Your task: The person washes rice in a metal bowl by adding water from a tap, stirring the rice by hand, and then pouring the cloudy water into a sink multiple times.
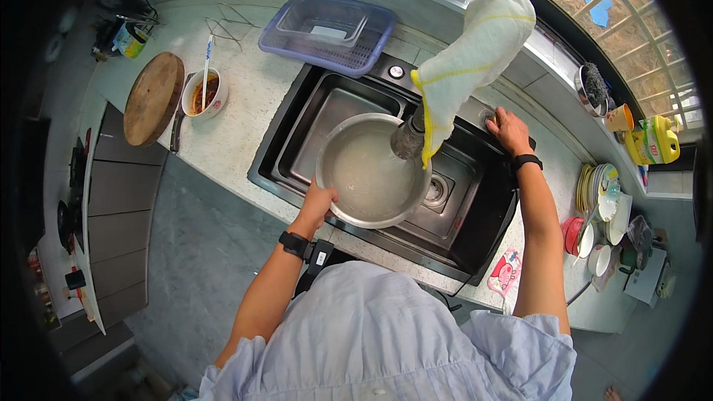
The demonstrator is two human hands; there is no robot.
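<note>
My left hand [318,204] grips the near left rim of a round metal basin [326,150], held over the sink [312,122]. Cloudy, whitish water [365,175] lies in the basin. Above the basin's right side points a dark faucet spout [408,140]; pale ripples show on the water beneath it. A white cloth with yellow stitching [484,44] hangs over the faucet's upper part. At the sink's back right edge, my right hand [509,132] has its fingers around a small metal knob [492,119]. The drain [437,189] shows to the right of the basin.
Behind the sink sits a blue plastic basket [328,58] with a clear container inside. To the left are a bowl with a chopstick [214,97], a knife [177,132] and a round wooden board [153,100]. Stacked plates [590,186] and bowls [574,236] stand at right.
</note>
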